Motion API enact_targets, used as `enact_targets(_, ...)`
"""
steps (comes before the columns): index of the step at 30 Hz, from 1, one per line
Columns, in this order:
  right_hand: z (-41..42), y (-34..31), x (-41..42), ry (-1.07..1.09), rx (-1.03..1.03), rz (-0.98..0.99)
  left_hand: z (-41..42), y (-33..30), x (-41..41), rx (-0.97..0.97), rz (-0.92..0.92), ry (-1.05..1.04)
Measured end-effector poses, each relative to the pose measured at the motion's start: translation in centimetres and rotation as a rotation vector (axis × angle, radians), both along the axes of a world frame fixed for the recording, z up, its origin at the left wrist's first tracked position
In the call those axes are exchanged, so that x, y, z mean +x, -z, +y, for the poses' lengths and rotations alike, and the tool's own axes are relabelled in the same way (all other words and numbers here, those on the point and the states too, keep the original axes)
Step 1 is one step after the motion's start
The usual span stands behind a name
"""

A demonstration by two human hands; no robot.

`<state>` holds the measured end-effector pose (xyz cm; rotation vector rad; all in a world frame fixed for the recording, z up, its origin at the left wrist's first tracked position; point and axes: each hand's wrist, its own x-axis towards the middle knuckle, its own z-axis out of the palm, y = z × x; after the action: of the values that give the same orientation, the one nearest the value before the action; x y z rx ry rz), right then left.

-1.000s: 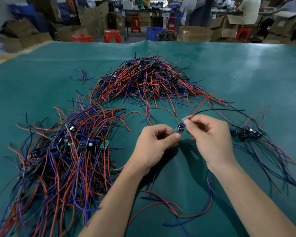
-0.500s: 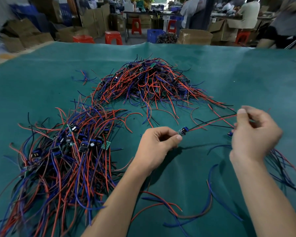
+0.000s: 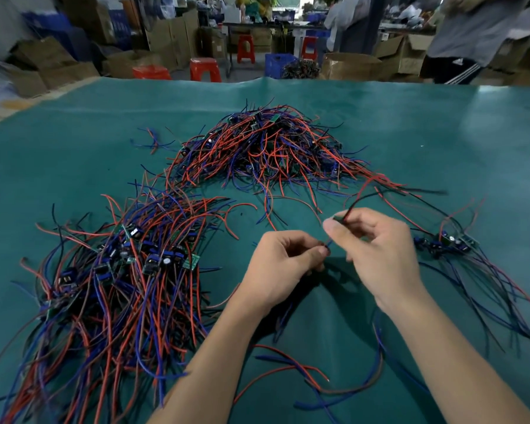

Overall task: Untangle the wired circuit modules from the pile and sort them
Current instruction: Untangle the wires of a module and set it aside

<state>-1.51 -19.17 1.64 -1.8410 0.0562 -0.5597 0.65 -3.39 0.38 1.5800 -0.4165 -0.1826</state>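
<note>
Your table cover [image 3: 410,133]: plain teal green, no pattern.
Your far pile [image 3: 266,148]: red, blue and black wires tangled together, with dark modules on green boards among them.
Your near-left pile [image 3: 110,286]: red and blue wires, a few black; modules [image 3: 153,258] blue and black on green boards, one with a white face.
Your small group at right [image 3: 447,240]: blue and black parts on green boards, trailing blue, black and red leads.
Wires pinched in your right hand [image 3: 377,252]: one red, one black.
Wire tip at your left hand [image 3: 285,264]: blue.
Loose leads by your forearms [image 3: 303,374]: red, blue, dull brown.
Stools behind [image 3: 205,68]: red-orange.
Crate [image 3: 277,64]: blue.
Boxes [image 3: 349,67]: plain brown cardboard.
</note>
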Motion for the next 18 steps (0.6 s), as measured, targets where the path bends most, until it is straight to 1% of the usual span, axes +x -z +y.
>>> enact_targets(2, -1.0, -0.5, 0.0, 0.083, 0.034, -0.08, -0.1, 0.1, -0.1, 0.039, -0.004, 0.023)
enact_targets(7, -3.4, -3.7, -1.1, 0.299, 0.233, -0.275, -0.1, 0.2, -0.1, 0.08, -0.018, 0.059)
enact_targets(10, -2.5, -7.3, -2.0, 0.353, 0.307, -0.372, -0.2, 0.6, 0.0, 0.191, -0.079, 0.008)
enact_targets(11, -1.8, -8.7, -2.2, 0.32, 0.333, -0.412, -0.2, 0.8, 0.1, 0.235, -0.103, -0.025)
enact_targets(13, 0.5, -11.2, -2.2, 0.19, 0.351, -0.41, -0.3, 0.8, 0.2, 0.225, -0.09, -0.055)
enact_targets(15, 4.1, -12.5, -1.7, 0.023, 0.28, -0.272, -0.2, 0.4, 0.0, 0.184, -0.063, -0.062)
enact_targets(16, 6.3, -12.7, -1.3, -0.066, 0.211, -0.18, -0.2, 0.3, -0.1, 0.178, -0.075, -0.063)
enact_targets(18, 10.7, -12.4, -0.1, -0.208, -0.002, -0.029, -0.1, 0.5, -0.2, 0.212, -0.098, -0.084)
